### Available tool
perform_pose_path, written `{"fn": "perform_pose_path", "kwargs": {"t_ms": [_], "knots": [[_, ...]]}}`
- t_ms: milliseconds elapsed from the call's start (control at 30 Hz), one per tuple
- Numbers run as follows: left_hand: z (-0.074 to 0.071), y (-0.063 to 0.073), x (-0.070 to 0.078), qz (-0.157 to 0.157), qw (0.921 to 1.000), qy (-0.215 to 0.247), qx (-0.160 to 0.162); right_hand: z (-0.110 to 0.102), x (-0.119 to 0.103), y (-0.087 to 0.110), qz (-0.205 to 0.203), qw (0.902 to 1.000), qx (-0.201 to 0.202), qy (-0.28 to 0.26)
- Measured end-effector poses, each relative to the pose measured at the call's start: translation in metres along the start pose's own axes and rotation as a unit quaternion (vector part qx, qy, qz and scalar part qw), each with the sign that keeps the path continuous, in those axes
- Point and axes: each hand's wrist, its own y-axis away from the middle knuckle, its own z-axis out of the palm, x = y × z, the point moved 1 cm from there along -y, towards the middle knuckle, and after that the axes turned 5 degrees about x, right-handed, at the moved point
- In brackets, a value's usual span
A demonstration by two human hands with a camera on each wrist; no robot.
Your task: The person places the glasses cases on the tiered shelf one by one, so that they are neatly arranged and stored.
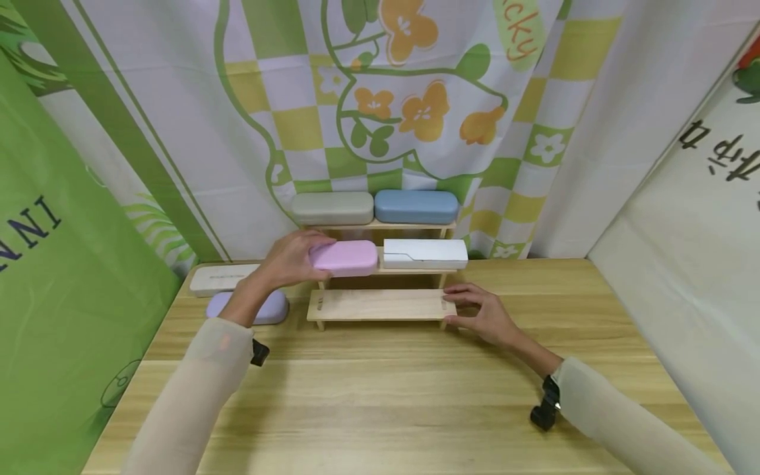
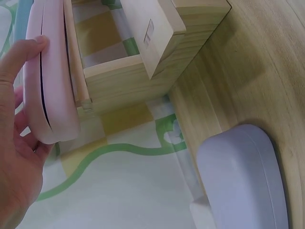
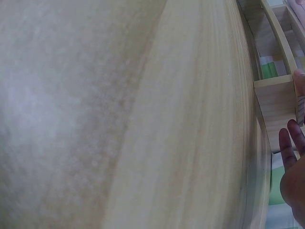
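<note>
My left hand grips the left end of a pink glasses case, thumb at its front and fingers behind. That case lies at the left of the middle step of a three-tier wooden rack. The left wrist view shows the thumb near the seam of the pink glasses case. My right hand holds the right end of the bottom step, thumb at the front edge and fingers at the rear. A white glasses case sits right of the pink one.
On the top step stand a grey-green glasses case and a blue glasses case. Left of the rack, a lavender glasses case and a cream case lie on the wooden table. A patterned curtain hangs behind.
</note>
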Motion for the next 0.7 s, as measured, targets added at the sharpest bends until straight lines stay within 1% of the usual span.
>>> {"fn": "perform_pose_path", "kwargs": {"t_ms": [200,400,500,633,700], "knots": [[0.005,-0.006,-0.001,-0.009,0.9999,-0.004,-0.005,-0.001,0.000,0.000,-0.005,1.0000,0.003,0.000],[0.005,-0.010,0.003,-0.004,0.9998,-0.015,-0.011,0.000,-0.001,0.000,-0.010,0.9999,0.005,0.008],[0.004,-0.011,0.004,-0.004,0.9997,-0.017,-0.014,-0.001,-0.002,-0.001,-0.006,0.9999,0.004,0.010],[0.004,-0.012,0.004,0.001,0.9997,-0.023,-0.013,-0.001,-0.001,0.000,-0.004,1.0000,0.004,0.008],[0.005,-0.012,0.004,0.005,0.9996,-0.026,-0.010,-0.001,-0.002,0.000,-0.010,0.9999,0.004,0.008]]}}
